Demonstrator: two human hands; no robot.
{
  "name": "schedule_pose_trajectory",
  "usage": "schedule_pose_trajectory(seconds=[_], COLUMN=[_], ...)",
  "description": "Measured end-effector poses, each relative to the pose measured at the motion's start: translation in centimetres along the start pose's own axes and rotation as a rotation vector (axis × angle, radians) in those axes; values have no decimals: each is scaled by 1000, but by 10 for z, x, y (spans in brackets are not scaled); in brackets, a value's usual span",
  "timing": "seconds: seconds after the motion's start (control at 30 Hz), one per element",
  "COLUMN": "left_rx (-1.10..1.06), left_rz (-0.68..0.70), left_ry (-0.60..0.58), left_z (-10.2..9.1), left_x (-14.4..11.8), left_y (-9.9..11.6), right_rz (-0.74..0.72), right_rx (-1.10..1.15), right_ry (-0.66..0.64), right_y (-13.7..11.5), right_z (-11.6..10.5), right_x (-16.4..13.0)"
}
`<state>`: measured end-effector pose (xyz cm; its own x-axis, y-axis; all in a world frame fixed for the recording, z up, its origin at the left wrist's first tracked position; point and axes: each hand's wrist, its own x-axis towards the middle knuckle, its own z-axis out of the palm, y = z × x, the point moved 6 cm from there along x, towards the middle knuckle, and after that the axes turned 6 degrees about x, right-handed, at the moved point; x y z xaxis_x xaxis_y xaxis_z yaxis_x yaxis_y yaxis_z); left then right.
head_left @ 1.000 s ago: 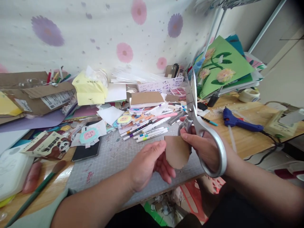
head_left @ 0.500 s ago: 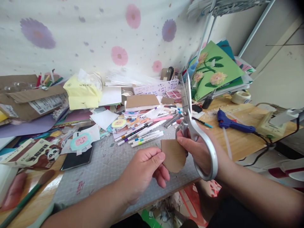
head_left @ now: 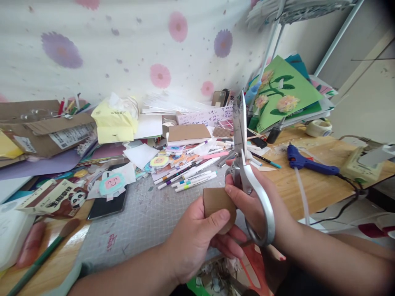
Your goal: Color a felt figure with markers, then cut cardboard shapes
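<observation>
A small piece of brown cardboard (head_left: pixel 217 199) with a rounded lower end is gripped by my left hand (head_left: pixel 205 232), thumb on top and fingers underneath. My right hand (head_left: pixel 251 195) holds a pair of large silver scissors (head_left: pixel 240 127), its blades pointing up and nearly closed together. The right thumb also presses on the cardboard's upper right edge. Both hands are above the front edge of the grey gridded cutting mat (head_left: pixel 148 218). The fingers of the right hand behind the handles are partly hidden.
Several markers (head_left: pixel 191 176) and paper cutouts lie beyond my hands. A blue glue gun (head_left: pixel 308 162) with its cable is at right, near a roll of tape (head_left: pixel 319 127). On the left are a cardboard box (head_left: pixel 52 127), a dark tablet-like slab (head_left: pixel 108 205) and a green-handled brush (head_left: pixel 46 255).
My left hand has moved further under and over the cardboard, its thumb now lying across the face. The cardboard and scissors have shifted slightly left. The whole view has shifted a little.
</observation>
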<state>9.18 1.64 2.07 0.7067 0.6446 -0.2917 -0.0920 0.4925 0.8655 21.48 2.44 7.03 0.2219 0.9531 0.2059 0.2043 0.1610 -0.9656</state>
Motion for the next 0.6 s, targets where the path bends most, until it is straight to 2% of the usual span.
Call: schedule_pose_trajectory(seconds=[0.17, 0.27, 0.4, 0.53, 0.6], left_rx=[75, 131, 155, 169, 139], left_rz=[101, 108, 115, 197, 243], left_ry=[70, 125, 143, 221, 268], left_z=[-1, -4, -7, -16, -21], left_x=[-1, -2, -4, -4, -4], left_y=[2, 2, 6, 22, 32], right_rz=[12, 5, 25, 176, 193], right_rx=[-28, 3, 90, 161, 159], right_ry=[13, -3, -37, -170, -277], right_y=[-4, -3, 1, 11, 17], right_z=[7, 9, 3, -10, -15], right_x=[0, 0, 4, -4, -17])
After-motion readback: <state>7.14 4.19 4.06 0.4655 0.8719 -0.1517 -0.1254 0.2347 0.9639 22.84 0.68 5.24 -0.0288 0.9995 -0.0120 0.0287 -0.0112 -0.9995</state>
